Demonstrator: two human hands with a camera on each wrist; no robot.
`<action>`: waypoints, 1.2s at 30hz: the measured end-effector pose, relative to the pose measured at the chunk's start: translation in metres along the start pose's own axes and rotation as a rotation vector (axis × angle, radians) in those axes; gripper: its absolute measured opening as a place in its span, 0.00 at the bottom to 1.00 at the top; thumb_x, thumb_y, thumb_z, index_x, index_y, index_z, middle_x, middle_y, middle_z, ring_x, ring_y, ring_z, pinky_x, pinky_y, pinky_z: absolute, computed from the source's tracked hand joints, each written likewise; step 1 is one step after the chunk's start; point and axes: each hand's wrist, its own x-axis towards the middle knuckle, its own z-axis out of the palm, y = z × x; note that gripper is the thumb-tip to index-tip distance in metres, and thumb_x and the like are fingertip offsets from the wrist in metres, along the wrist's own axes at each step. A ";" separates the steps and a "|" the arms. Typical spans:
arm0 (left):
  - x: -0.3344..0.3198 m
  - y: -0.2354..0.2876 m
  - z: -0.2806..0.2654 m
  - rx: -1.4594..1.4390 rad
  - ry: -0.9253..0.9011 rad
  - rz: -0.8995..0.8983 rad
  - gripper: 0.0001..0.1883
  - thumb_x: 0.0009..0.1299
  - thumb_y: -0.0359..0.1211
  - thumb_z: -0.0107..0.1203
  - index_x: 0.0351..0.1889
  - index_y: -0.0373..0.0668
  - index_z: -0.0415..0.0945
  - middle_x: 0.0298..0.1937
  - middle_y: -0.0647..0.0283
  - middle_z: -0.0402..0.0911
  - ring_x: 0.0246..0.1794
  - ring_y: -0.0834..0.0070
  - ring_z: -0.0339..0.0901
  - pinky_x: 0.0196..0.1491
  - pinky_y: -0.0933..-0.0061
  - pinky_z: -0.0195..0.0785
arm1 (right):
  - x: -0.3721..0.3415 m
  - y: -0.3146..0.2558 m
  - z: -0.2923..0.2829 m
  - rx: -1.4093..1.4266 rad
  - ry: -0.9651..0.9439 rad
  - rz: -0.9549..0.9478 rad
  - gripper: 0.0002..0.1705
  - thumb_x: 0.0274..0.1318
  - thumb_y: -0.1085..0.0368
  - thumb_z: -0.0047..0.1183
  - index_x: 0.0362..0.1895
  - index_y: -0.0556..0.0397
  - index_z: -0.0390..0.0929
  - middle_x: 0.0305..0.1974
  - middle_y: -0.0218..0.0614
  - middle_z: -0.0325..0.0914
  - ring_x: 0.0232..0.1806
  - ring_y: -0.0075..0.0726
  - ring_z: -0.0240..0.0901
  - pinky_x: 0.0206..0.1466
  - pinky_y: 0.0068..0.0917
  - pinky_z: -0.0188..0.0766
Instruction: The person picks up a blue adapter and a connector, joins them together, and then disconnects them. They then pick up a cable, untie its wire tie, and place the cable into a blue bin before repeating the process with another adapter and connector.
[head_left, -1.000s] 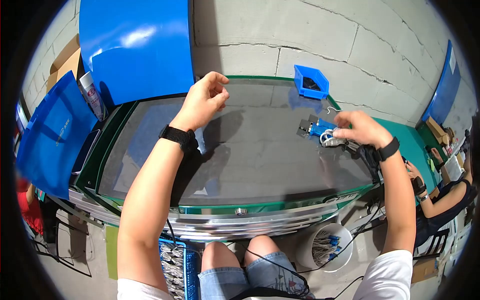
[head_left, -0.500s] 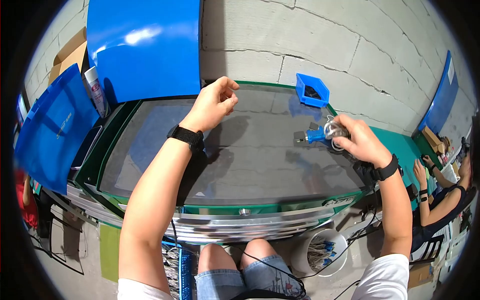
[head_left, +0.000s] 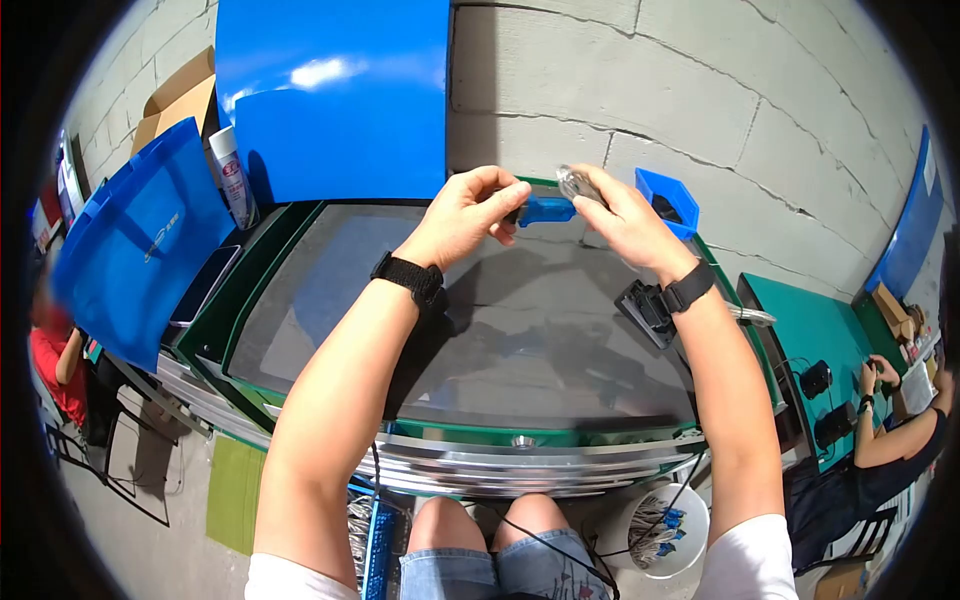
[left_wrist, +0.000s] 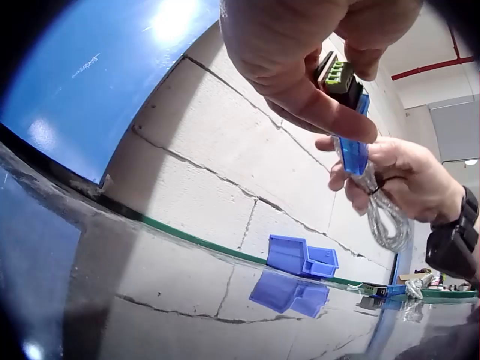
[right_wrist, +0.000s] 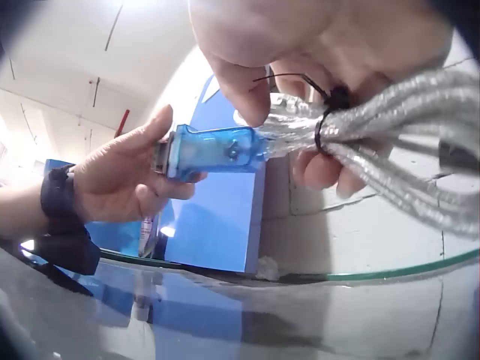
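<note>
The left hand (head_left: 468,215) pinches the end of a blue plug (head_left: 546,210) between thumb and fingers, up above the glossy dark tabletop (head_left: 540,370). The right hand (head_left: 625,220) has its fingers curled round the looped clear cable (right_wrist: 420,142) just behind the plug, where a black tie (right_wrist: 322,131) binds the loops. The part at the plug's tip is mostly covered by the left fingers, though it looks dark with green marks. A blue bin (left_wrist: 289,255) sits at the table's back edge, near the right hand but apart from it.
</note>
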 end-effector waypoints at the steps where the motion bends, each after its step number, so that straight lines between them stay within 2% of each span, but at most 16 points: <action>1: 0.001 -0.001 0.000 -0.001 -0.003 -0.014 0.16 0.70 0.44 0.54 0.37 0.39 0.75 0.29 0.67 0.76 0.25 0.81 0.74 0.30 0.80 0.69 | 0.001 0.008 0.003 0.007 -0.005 -0.001 0.23 0.60 0.62 0.44 0.58 0.57 0.66 0.50 0.48 0.75 0.52 0.42 0.72 0.54 0.35 0.66; 3: 0.000 -0.009 0.003 0.016 -0.004 -0.034 0.15 0.70 0.42 0.54 0.37 0.38 0.74 0.28 0.66 0.76 0.23 0.81 0.75 0.27 0.79 0.71 | -0.002 0.033 0.012 0.122 -0.100 -0.086 0.25 0.59 0.62 0.44 0.60 0.58 0.65 0.55 0.49 0.71 0.58 0.44 0.68 0.59 0.34 0.63; 5: 0.001 -0.005 0.002 0.060 -0.034 -0.148 0.14 0.71 0.41 0.53 0.36 0.37 0.72 0.27 0.66 0.75 0.20 0.80 0.75 0.22 0.79 0.71 | -0.003 0.033 0.017 0.161 -0.141 -0.093 0.28 0.59 0.59 0.47 0.62 0.58 0.63 0.59 0.50 0.67 0.61 0.44 0.64 0.62 0.33 0.60; 7: -0.001 -0.001 0.003 0.058 -0.024 -0.153 0.14 0.72 0.40 0.52 0.35 0.37 0.71 0.26 0.66 0.75 0.17 0.80 0.75 0.20 0.80 0.69 | -0.009 0.024 0.022 0.119 -0.143 -0.129 0.32 0.57 0.55 0.52 0.62 0.58 0.63 0.58 0.50 0.67 0.61 0.44 0.64 0.62 0.34 0.60; 8: -0.002 -0.001 0.003 0.030 -0.021 -0.164 0.14 0.71 0.40 0.52 0.35 0.37 0.71 0.25 0.66 0.75 0.17 0.80 0.74 0.20 0.80 0.69 | -0.009 0.024 0.028 0.097 -0.125 -0.260 0.36 0.54 0.52 0.57 0.63 0.56 0.62 0.57 0.50 0.68 0.59 0.46 0.66 0.60 0.34 0.62; 11: -0.003 0.002 0.002 0.003 -0.039 -0.183 0.14 0.71 0.40 0.52 0.37 0.37 0.71 0.27 0.66 0.75 0.19 0.80 0.75 0.22 0.79 0.70 | -0.012 0.021 0.037 -0.120 -0.099 -0.422 0.34 0.53 0.52 0.58 0.60 0.54 0.62 0.50 0.50 0.70 0.51 0.54 0.70 0.53 0.40 0.68; 13: -0.003 0.004 0.004 0.005 -0.066 -0.191 0.14 0.71 0.40 0.52 0.39 0.37 0.71 0.29 0.65 0.75 0.21 0.79 0.76 0.24 0.79 0.71 | -0.011 0.031 0.038 -0.104 -0.065 -0.408 0.32 0.54 0.53 0.57 0.59 0.55 0.63 0.49 0.50 0.70 0.50 0.55 0.70 0.52 0.41 0.68; 15: -0.004 0.006 0.009 -0.117 -0.078 -0.084 0.16 0.72 0.41 0.51 0.46 0.37 0.71 0.34 0.64 0.75 0.27 0.77 0.78 0.33 0.77 0.74 | -0.010 0.037 0.036 -0.094 -0.030 -0.395 0.30 0.55 0.54 0.56 0.57 0.55 0.64 0.48 0.49 0.70 0.49 0.57 0.70 0.50 0.41 0.68; 16: -0.005 0.008 0.007 -0.145 -0.093 -0.096 0.18 0.70 0.38 0.54 0.52 0.38 0.69 0.39 0.62 0.76 0.35 0.74 0.79 0.41 0.74 0.75 | -0.010 0.038 0.035 -0.104 -0.013 -0.373 0.29 0.55 0.55 0.56 0.57 0.55 0.64 0.47 0.49 0.70 0.48 0.57 0.70 0.49 0.42 0.68; 19: -0.005 0.007 0.008 -0.122 -0.101 -0.007 0.19 0.66 0.33 0.59 0.53 0.39 0.68 0.41 0.61 0.77 0.37 0.74 0.79 0.43 0.72 0.75 | -0.010 0.039 0.032 -0.118 0.020 -0.355 0.26 0.55 0.57 0.55 0.55 0.55 0.65 0.44 0.48 0.69 0.45 0.56 0.70 0.47 0.43 0.67; 22: -0.005 0.007 0.006 -0.139 -0.100 -0.031 0.22 0.63 0.28 0.61 0.55 0.40 0.68 0.43 0.61 0.79 0.39 0.74 0.79 0.44 0.71 0.75 | -0.009 0.039 0.031 -0.113 0.035 -0.375 0.25 0.54 0.60 0.56 0.54 0.54 0.66 0.41 0.47 0.68 0.43 0.56 0.70 0.45 0.43 0.67; 31: -0.006 0.012 0.009 0.000 -0.138 0.075 0.26 0.54 0.25 0.67 0.52 0.42 0.74 0.41 0.66 0.80 0.43 0.78 0.76 0.48 0.75 0.71 | -0.010 0.037 0.032 -0.086 0.023 -0.358 0.25 0.48 0.67 0.55 0.54 0.49 0.67 0.41 0.44 0.68 0.43 0.55 0.71 0.45 0.43 0.68; 36: -0.008 0.015 0.009 0.025 -0.157 0.058 0.26 0.54 0.25 0.67 0.53 0.42 0.74 0.41 0.66 0.80 0.43 0.78 0.76 0.48 0.74 0.71 | -0.010 0.040 0.033 -0.078 0.018 -0.368 0.26 0.48 0.68 0.55 0.54 0.49 0.66 0.42 0.44 0.68 0.44 0.55 0.71 0.45 0.43 0.69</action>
